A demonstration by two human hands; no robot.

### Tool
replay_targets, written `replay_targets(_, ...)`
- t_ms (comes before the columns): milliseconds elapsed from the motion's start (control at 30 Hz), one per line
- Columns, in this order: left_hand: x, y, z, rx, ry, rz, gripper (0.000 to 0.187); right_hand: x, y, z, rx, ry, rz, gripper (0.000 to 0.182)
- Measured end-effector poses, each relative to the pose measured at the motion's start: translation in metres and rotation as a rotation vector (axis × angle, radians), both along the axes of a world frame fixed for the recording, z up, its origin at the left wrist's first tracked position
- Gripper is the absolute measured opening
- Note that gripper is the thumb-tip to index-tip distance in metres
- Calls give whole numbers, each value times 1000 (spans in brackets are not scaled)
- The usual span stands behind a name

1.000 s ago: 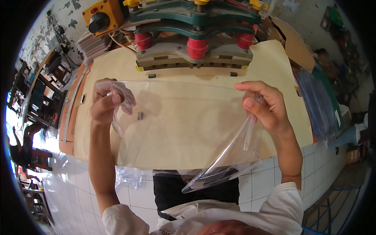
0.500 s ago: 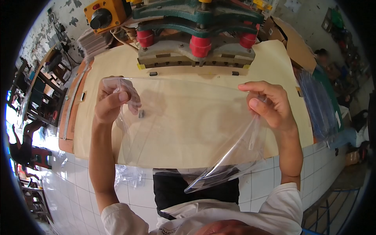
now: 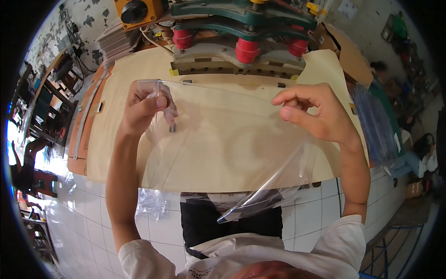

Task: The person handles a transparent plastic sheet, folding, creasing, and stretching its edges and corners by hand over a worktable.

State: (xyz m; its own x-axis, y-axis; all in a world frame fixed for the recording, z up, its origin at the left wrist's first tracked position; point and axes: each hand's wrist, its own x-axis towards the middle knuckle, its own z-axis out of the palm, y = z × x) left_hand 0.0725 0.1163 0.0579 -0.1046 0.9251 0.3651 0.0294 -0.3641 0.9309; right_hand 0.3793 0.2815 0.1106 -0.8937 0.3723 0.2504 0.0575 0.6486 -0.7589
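Observation:
A clear plastic sheet (image 3: 223, 135) hangs over the cream-coloured table surface (image 3: 116, 153), its lower right corner folded and reaching past the table's front edge. My left hand (image 3: 148, 104) pinches the sheet near its upper left corner, thumb on top and fingers behind the film. On the right, my right hand (image 3: 309, 111) is at the sheet's upper right edge, with thumb and index finger curled toward each other; whether film lies between them is too faint to tell.
A green press (image 3: 241, 25) with red mounts stands at the back. An orange control box (image 3: 137, 13) is at back left. Blue-tinted plastic sheets (image 3: 376, 125) lie at right beside a cardboard box (image 3: 348, 56). Other people are at the far right and left edges.
My right hand has shifted slightly up and left, its fingertips a little farther apart. My left hand still pinches the sheet and appears farther right and higher, as the view has also shifted.

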Motion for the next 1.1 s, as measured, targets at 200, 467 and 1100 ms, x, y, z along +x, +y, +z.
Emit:
replay_targets(200, -3, 3, -6, 32, -7, -52, 16, -30, -11, 10, -102, -69, 17, 13)
replay_targets(467, 2, 4, -6, -77, 42, -65, 17, -34, 0, -11, -488, -93, 173, 12)
replay_targets(1100, 7, 12, -12, -150, -16, -67, 22, -29, 13, -28, -614, -45, 179, 14)
